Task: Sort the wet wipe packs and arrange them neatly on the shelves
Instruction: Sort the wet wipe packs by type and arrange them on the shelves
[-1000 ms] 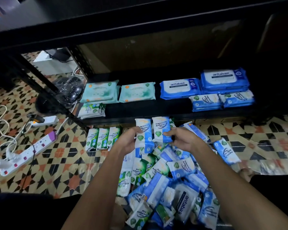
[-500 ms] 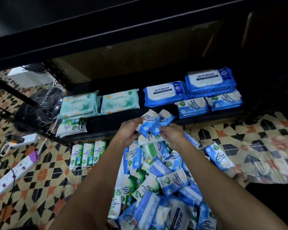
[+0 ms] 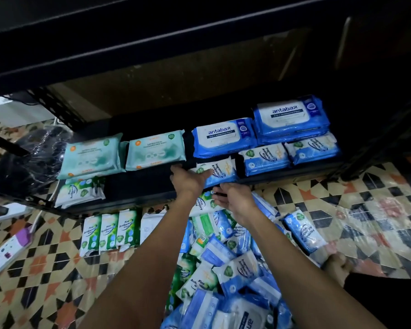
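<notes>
left hand (image 3: 188,180) rests with straight fingers on a blue "fragrance free antibacterial wipes" pack (image 3: 220,170) lying on the black shelf (image 3: 140,188), below an "antabax" pack (image 3: 223,137). right hand (image 3: 234,198), fingers relaxed and holding nothing, hovers just beside it over the heap of packs (image 3: 223,269) on the patterned tile floor (image 3: 45,281). green "pine antibacterial wipes" packs (image 3: 109,230) line the floor.
</notes>
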